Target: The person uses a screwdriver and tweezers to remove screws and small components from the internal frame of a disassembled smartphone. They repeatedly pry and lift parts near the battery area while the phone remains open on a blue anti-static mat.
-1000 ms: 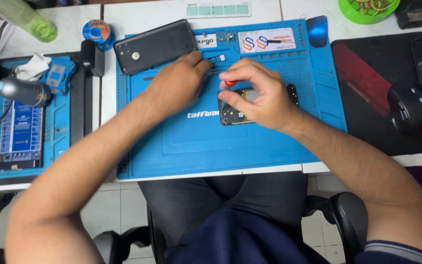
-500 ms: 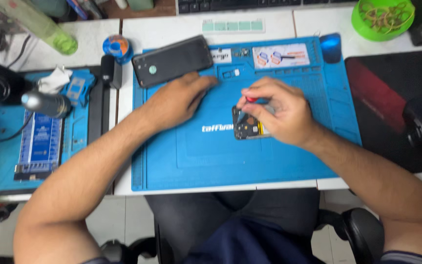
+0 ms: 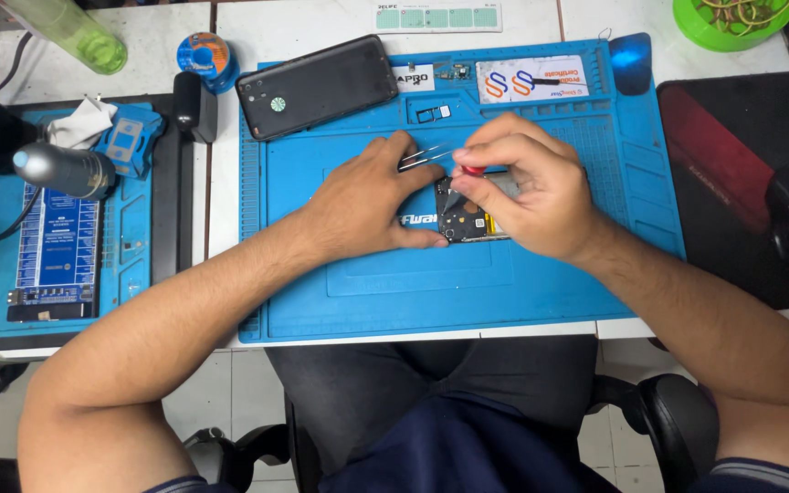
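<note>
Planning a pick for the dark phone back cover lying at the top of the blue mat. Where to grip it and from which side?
Take the dark back cover across its short width, on the two long edges, coming from above. It lies flat and slightly tilted on the blue mat, so align the fingers to that tilt. Both long edges look free; the left hand is below it.

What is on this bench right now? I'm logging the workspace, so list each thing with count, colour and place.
repair mat: 1, blue, centre of table
opened phone: 1, dark, on mat under both hands
back cover: 1, black, mat's top left
tweezers: 1, silver, by the left fingers
screwdriver: 1, red tip showing, in right fingers
bottle: 1, green, top left
solder spool: 1, blue and orange, top left
bowl: 1, green, top right
left hand: 1, steadying phone
right hand: 1, pinching screwdriver
</note>
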